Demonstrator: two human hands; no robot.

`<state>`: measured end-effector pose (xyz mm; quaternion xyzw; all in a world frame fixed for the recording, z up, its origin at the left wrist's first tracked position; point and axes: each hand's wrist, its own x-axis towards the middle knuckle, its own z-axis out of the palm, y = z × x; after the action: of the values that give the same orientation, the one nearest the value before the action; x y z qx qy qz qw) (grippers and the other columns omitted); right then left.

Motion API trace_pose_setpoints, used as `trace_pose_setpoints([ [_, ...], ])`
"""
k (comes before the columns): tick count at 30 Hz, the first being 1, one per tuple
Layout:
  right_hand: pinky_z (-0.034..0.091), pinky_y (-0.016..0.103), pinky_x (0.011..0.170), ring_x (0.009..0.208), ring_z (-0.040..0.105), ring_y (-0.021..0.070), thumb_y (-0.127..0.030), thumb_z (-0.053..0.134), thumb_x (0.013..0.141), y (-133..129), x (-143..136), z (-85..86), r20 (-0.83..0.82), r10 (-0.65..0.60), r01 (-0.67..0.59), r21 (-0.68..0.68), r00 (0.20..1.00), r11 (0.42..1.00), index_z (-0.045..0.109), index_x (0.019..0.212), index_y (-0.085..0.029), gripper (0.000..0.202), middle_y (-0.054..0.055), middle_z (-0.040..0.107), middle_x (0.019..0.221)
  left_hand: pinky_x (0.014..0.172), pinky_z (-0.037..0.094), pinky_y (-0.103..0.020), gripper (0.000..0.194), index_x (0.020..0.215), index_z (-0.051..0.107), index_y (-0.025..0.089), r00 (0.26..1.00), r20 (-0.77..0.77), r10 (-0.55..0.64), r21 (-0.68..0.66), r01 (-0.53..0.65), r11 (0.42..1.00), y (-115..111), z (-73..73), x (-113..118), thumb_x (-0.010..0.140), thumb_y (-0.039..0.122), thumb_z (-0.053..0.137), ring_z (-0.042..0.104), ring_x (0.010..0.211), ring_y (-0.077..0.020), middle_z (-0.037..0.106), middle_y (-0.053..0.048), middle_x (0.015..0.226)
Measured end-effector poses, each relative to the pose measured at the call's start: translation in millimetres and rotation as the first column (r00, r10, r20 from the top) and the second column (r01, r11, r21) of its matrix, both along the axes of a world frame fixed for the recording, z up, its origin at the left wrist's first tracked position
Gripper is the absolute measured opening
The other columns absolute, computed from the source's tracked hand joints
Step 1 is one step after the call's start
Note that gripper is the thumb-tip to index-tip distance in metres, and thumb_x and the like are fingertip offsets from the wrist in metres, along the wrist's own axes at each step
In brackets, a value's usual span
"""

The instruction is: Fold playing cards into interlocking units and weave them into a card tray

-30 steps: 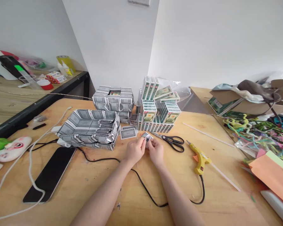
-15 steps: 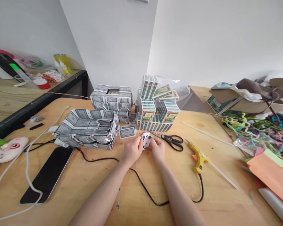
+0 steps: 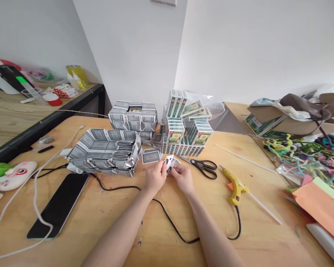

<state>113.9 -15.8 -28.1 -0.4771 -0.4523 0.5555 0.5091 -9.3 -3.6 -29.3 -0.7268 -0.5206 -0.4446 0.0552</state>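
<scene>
Playing cards [image 3: 169,162] protrude, far edges free, from left hand [image 3: 155,176] and right hand [image 3: 184,179].

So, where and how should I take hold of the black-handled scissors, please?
The scissors are probably best gripped by the black loops, from the right, with the right hand once it releases the cards: they lie flat, loops to the right, blades pointing left and away.

Black suit pips show on the cards [image 3: 169,165], their corner marks too tiny to call! Printed emblems on the green boxes [image 3: 174,137], lettering on the red-and-white cartons [image 3: 62,92], a label on the gun [image 3: 235,191]: all too small to read!
</scene>
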Motion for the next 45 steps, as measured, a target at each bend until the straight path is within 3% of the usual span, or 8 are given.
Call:
trace_pose_setpoints([
  [9, 0.046, 0.025, 0.055, 0.068, 0.063, 0.0212, -0.037, 0.056, 0.070, -8.6, -13.0, 3.8, 0.206, -0.189, 0.188, 0.025, 0.960, 0.982, 0.064, 0.076, -0.016, 0.023, 0.004, 0.069, 0.069, 0.049, 0.034, -0.024, 0.020, 0.075, 0.056, 0.016, 0.993, -0.086, -0.085, 0.007, 0.086, 0.996, -7.1, 6.4, 7.7, 0.086, 0.020, 0.040, 0.055, 0.049, -0.0119, 0.058, -0.002, 0.053],
  [18, 0.043, 0.024, 0.058, 0.062, 0.058, 0.0168, -0.036, 0.049, 0.076, -8.5, -10.2, 1.8, 0.373, -0.248, 0.235, 0.081, 0.894, 0.969, 0.065, 0.071, -0.016, 0.026, 0.001, 0.065, 0.064, 0.047, 0.032, -0.023, 0.022, 0.071, 0.055, 0.015, 0.993, -0.101, -0.063, 0.013, 0.064, 0.998, -3.2, 6.1, 5.2, 0.086, 0.021, 0.040, 0.052, 0.046, -0.0108, 0.056, -0.001, 0.050],
  [22, 0.046, 0.027, 0.063, 0.067, 0.060, 0.0192, -0.037, 0.051, 0.075, -6.4, -9.7, -0.4, 0.290, -0.236, 0.223, 0.077, 0.928, 0.972, 0.064, 0.070, -0.016, 0.025, 0.002, 0.063, 0.061, 0.048, 0.032, -0.023, 0.023, 0.073, 0.056, 0.015, 0.995, -0.085, -0.045, -0.017, 0.043, 0.999, -1.7, 4.4, 3.8, 0.087, 0.023, 0.039, 0.052, 0.047, -0.0110, 0.056, -0.001, 0.050],
  [28, 0.049, 0.035, 0.072, 0.075, 0.064, 0.0225, -0.035, 0.055, 0.071, -4.3, -9.2, 3.8, 0.062, -0.137, 0.137, 0.014, 0.989, 0.991, 0.065, 0.083, -0.017, 0.024, 0.005, 0.068, 0.078, 0.048, 0.031, -0.024, 0.022, 0.078, 0.059, 0.015, 0.998, -0.055, -0.040, -0.046, 0.038, 0.998, -0.5, 2.4, 4.1, 0.086, 0.023, 0.039, 0.054, 0.048, -0.0119, 0.057, -0.002, 0.051],
  [33, 0.049, 0.037, 0.076, 0.080, 0.064, 0.0235, -0.031, 0.056, 0.069, -4.4, -8.5, 6.9, 0.067, -0.112, 0.112, 0.012, 0.991, 0.994, 0.064, 0.083, -0.017, 0.021, 0.006, 0.070, 0.082, 0.048, 0.032, -0.023, 0.023, 0.085, 0.061, 0.015, 0.999, -0.043, -0.012, -0.050, 0.010, 0.999, -0.1, 1.9, 4.7, 0.086, 0.023, 0.039, 0.054, 0.049, -0.0122, 0.058, -0.003, 0.052],
  [38, 0.049, 0.038, 0.079, 0.086, 0.064, 0.0243, -0.028, 0.056, 0.068, -4.8, -9.1, 4.1, 0.076, -0.137, 0.136, 0.016, 0.988, 0.991, 0.064, 0.088, -0.017, 0.025, 0.007, 0.070, 0.086, 0.047, 0.030, -0.023, 0.023, 0.080, 0.060, 0.016, 0.999, -0.031, 0.008, -0.066, -0.011, 0.998, 0.2, 2.4, 4.8, 0.086, 0.024, 0.039, 0.053, 0.047, -0.0119, 0.057, -0.003, 0.051],
  [42, 0.050, 0.037, 0.077, 0.081, 0.065, 0.0222, -0.030, 0.063, 0.065, -3.7, -3.4, 4.7, -0.028, -0.097, 0.097, -0.020, 0.995, 0.995, 0.065, 0.090, -0.016, 0.028, 0.006, 0.069, 0.087, 0.045, 0.027, -0.022, 0.025, 0.073, 0.058, 0.016, 0.997, 0.069, 0.037, -0.126, -0.028, 0.992, 4.9, 1.6, 1.5, 0.085, 0.026, 0.039, 0.049, 0.045, -0.0110, 0.056, -0.002, 0.051],
  [45, 0.053, 0.036, 0.068, 0.073, 0.065, 0.0214, -0.037, 0.064, 0.066, -1.1, 3.8, 6.1, -0.179, -0.073, 0.058, -0.086, 0.981, 0.995, 0.066, 0.083, -0.015, 0.028, 0.006, 0.069, 0.078, 0.045, 0.027, -0.021, 0.026, 0.070, 0.056, 0.016, 0.981, 0.195, 0.019, -0.208, 0.023, 0.978, 8.8, 2.3, -1.9, 0.085, 0.029, 0.039, 0.044, 0.043, -0.0097, 0.053, -0.001, 0.050],
])
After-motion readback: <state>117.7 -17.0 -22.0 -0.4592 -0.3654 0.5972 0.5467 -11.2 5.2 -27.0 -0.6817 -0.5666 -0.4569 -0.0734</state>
